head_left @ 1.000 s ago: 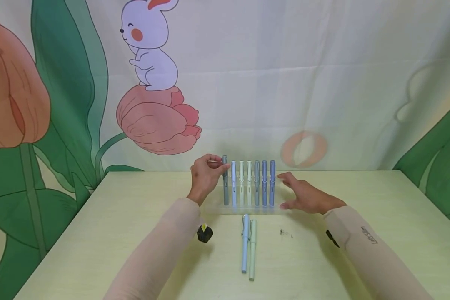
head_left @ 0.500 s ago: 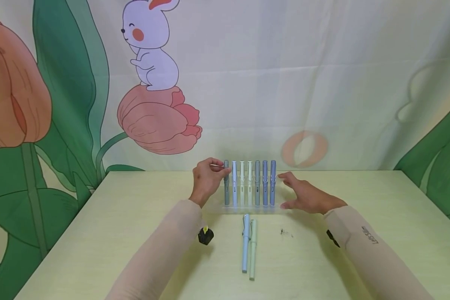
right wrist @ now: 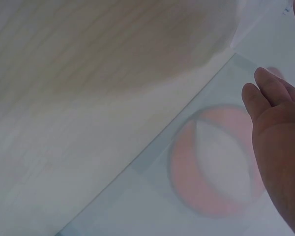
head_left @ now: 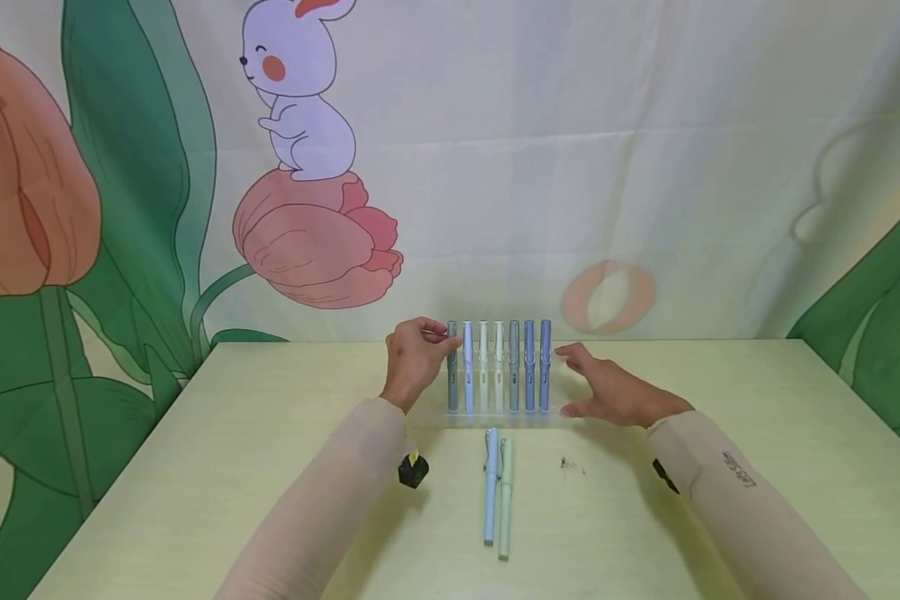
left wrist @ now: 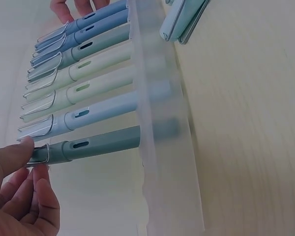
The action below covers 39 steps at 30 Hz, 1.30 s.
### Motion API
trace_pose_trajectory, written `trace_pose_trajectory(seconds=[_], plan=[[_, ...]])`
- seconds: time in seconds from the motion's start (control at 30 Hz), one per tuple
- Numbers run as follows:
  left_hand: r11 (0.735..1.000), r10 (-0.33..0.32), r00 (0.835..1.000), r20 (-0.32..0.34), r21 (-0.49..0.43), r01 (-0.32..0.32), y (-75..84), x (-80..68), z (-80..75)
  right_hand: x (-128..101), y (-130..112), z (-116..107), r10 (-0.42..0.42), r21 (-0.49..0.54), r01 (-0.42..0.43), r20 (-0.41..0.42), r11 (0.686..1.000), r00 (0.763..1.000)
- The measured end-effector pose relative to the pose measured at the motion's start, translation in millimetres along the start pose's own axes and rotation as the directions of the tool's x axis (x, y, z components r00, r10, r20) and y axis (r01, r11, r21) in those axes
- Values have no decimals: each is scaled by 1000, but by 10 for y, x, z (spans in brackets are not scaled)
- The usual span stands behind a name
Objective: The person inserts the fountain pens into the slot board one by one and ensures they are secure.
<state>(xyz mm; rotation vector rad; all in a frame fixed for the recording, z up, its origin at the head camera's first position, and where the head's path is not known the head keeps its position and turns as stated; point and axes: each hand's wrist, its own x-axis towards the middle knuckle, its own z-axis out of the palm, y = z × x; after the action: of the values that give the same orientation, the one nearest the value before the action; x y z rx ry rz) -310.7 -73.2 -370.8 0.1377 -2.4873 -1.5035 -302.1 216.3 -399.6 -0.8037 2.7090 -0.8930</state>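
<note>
A clear pen rack stands at the back of the table with several pens upright in a row. At its left end, my left hand pinches the cap of a dark green pen between thumb and fingers; the pen's lower end sits in the rack. Beside it stands a light blue pen, then pale green pens and darker ones. My right hand is at the rack's right end, fingers extended and fingertips right at the edge, holding no pen.
A light blue pen and a pale green pen lie side by side in front of the rack. A small dark mark shows on the table. A printed curtain hangs behind the table's back edge.
My left hand has lowered the dark green pen, so its top is now level with the other pens. The right hand has stayed in place.
</note>
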Motion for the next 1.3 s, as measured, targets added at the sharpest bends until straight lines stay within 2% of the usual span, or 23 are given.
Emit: trace_pose_trajectory(seconds=[0.23,0.4,0.67,0.83,0.93,1.07,1.3], plan=[[1000,-8,1000,0,-2,8,14,-8,7,1,1,-3,3,0,-3,-4,1000,1000],[1000,16,1000,16,-5,-16,-14,-36,-23,3,1,3,5,4,-5,-7,1000,1000],[997,71,996,51,8,-72,-123,-123,-184,13,-8,-3,16,-7,-16,-2,1000,1000],[998,61,992,115,-10,-60,-155,-206,-283,8,-3,-10,9,-1,-9,0,1000,1000],[1000,26,984,177,-22,-23,-162,-276,-307,5,-2,-5,5,3,-5,3,1000,1000],[999,-9,965,260,-36,19,-173,-382,-302,2,-5,2,10,1,-10,4,1000,1000],[999,-16,934,358,-36,31,-187,-521,-253,5,-8,3,11,-6,-11,2,1000,1000]])
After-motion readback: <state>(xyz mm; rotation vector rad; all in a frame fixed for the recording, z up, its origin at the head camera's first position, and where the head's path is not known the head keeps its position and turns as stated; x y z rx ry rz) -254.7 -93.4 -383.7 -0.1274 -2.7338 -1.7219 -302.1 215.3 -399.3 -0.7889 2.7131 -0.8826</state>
